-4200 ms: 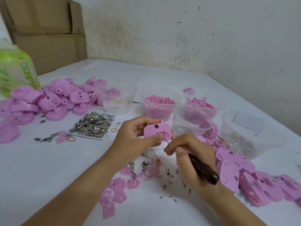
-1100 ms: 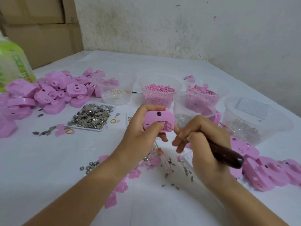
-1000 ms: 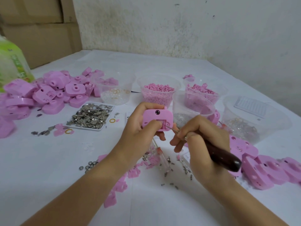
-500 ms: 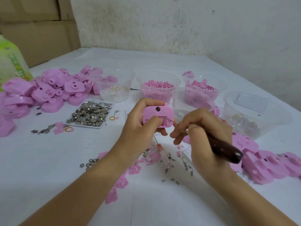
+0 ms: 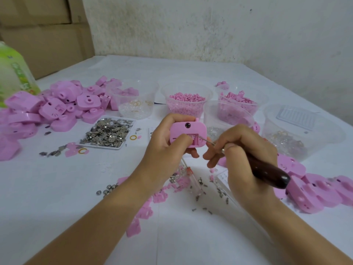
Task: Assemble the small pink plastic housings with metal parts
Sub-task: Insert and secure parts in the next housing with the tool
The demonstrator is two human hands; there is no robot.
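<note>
Pink housing in left hand, pick in right hand (bottle label blurred).

Surface: white table
Left of frame: heap of pink housings, green bottle
Centre: tray of metal parts, clear cups
Right: large clear tub, more housings
Lower centre: loose metal bits

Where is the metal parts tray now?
Head view, left of centre: the tray of metal parts lies between the pink housing pile and the left hand.

Left hand, right hand; forearms bare to frame edge.
</note>
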